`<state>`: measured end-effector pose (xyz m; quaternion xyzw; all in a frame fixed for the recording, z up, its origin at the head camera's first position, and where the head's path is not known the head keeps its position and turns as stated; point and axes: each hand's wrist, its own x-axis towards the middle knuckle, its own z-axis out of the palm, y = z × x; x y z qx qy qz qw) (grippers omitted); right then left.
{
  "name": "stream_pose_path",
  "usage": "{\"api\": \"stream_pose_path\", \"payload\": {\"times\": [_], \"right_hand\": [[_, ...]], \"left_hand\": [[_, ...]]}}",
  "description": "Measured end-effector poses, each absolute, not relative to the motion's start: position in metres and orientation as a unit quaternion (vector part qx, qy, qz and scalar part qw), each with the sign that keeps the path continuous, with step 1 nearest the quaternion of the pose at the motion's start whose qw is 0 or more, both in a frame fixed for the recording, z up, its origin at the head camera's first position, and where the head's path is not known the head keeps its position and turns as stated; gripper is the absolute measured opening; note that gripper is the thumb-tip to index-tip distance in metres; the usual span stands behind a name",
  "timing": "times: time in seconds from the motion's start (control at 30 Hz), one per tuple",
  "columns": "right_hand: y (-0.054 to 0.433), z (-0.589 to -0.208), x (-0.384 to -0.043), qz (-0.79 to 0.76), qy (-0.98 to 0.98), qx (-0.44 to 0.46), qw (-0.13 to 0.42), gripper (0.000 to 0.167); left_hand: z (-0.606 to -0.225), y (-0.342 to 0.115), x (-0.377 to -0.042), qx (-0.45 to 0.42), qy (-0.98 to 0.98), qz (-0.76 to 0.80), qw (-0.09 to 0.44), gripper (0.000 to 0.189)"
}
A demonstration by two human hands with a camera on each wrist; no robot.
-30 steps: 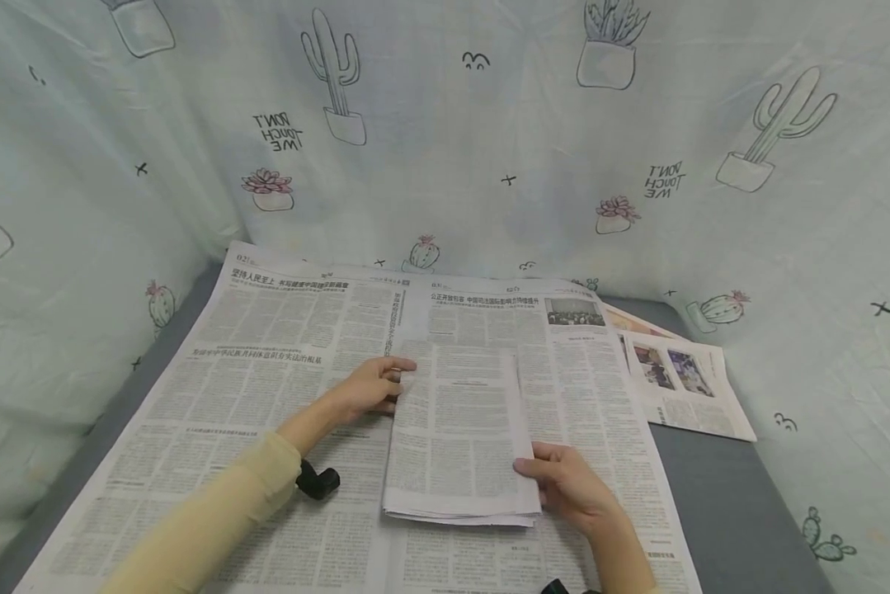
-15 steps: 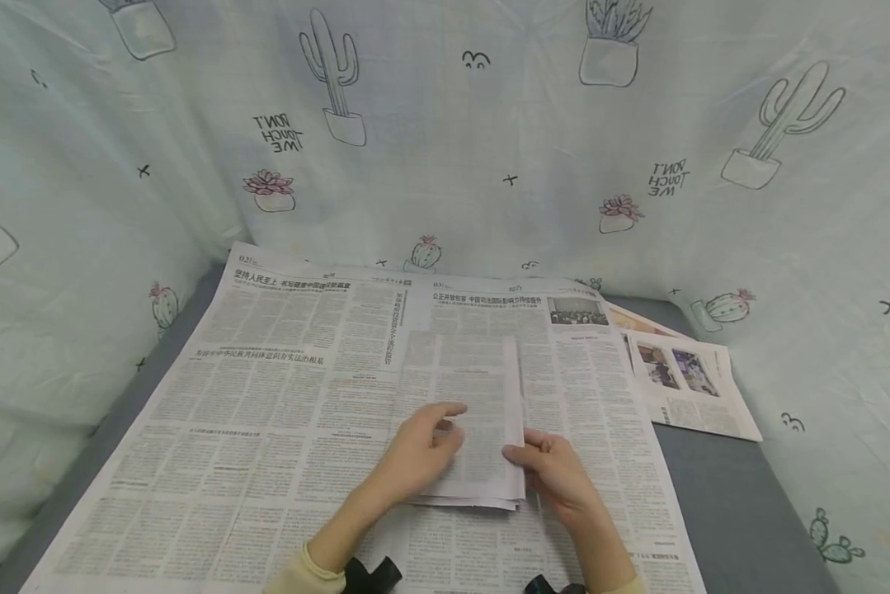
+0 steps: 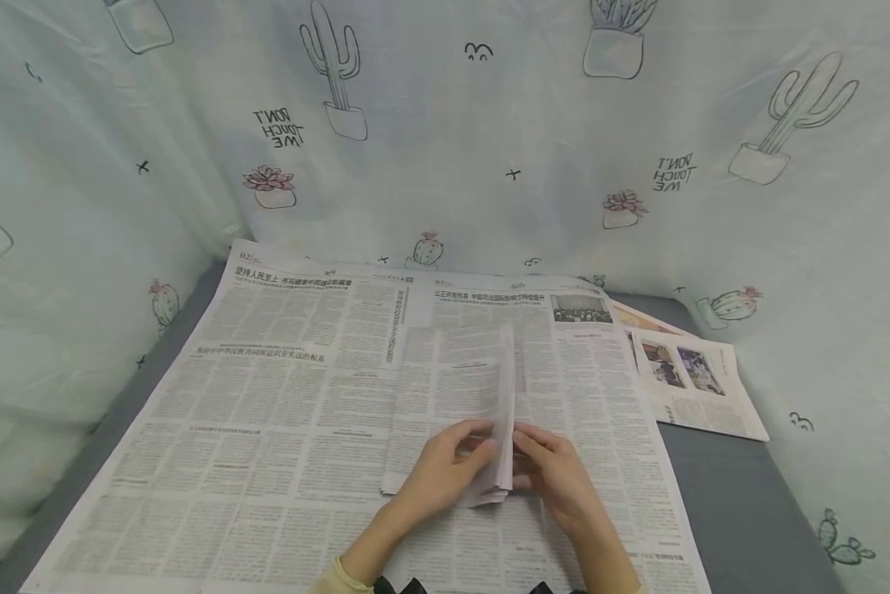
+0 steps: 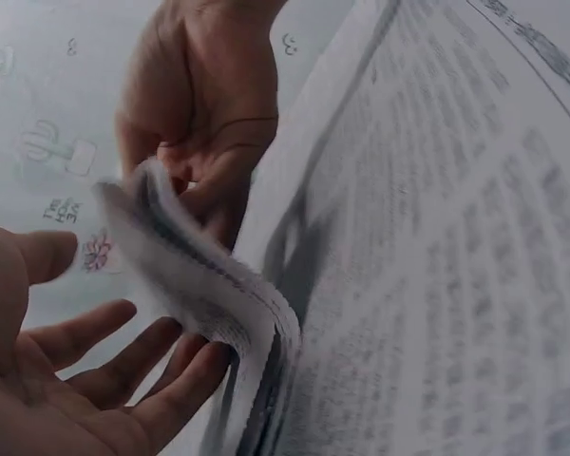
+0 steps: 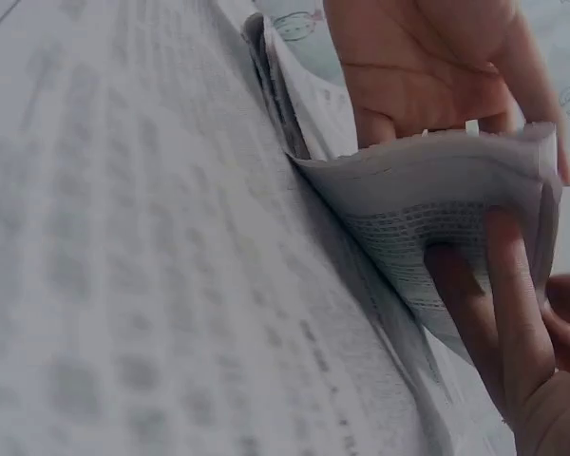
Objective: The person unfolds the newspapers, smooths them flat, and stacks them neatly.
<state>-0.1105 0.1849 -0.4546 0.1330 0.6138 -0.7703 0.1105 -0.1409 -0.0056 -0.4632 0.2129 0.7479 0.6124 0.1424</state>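
Note:
A folded newspaper (image 3: 452, 371) lies on a spread newspaper sheet (image 3: 266, 445), its right side lifted into an upright, curving flap of several layers. My left hand (image 3: 445, 469) is on the flap's left side. In the left wrist view the left hand (image 4: 85, 380) has its fingers extended against the paper, its thumb apart. From the other side my right hand (image 3: 559, 478) holds the flap's edge. In the right wrist view, fingers of the right hand (image 5: 522, 323) lie on the printed face, with the thumb by the edge. The left fingertips are partly hidden behind the flap there.
More folded newspapers (image 3: 700, 379) with colour photos lie at the right, partly under the spread sheet. Grey table surface (image 3: 741, 511) shows along the right side. A pale curtain (image 3: 445, 148) printed with cacti hangs around the back and sides.
My left hand has moved right and down from the folded newspaper's left edge to its right side. The right side of the newspaper has risen into a flap; the right hand has shifted slightly.

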Motion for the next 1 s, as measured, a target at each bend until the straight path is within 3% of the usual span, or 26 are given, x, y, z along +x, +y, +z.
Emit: {"api": "stream_pose_path", "payload": {"times": [0.4,0.7,1.0], "right_hand": [[0.175,-0.456,-0.107,-0.757,0.638,0.106,0.094,0.047],[0.174,-0.457,-0.109,-0.756,0.631,0.151,0.083,0.058],[0.177,-0.456,-0.109,-0.740,0.650,0.164,0.053,0.061]], "left_hand": [[-0.464,-0.006,-0.138,0.162,0.752,0.628,0.120,0.061],[-0.471,-0.009,-0.141,0.162,0.735,0.651,0.099,0.039],[-0.478,-0.010,-0.145,0.160,0.739,0.652,0.045,0.039]]}}
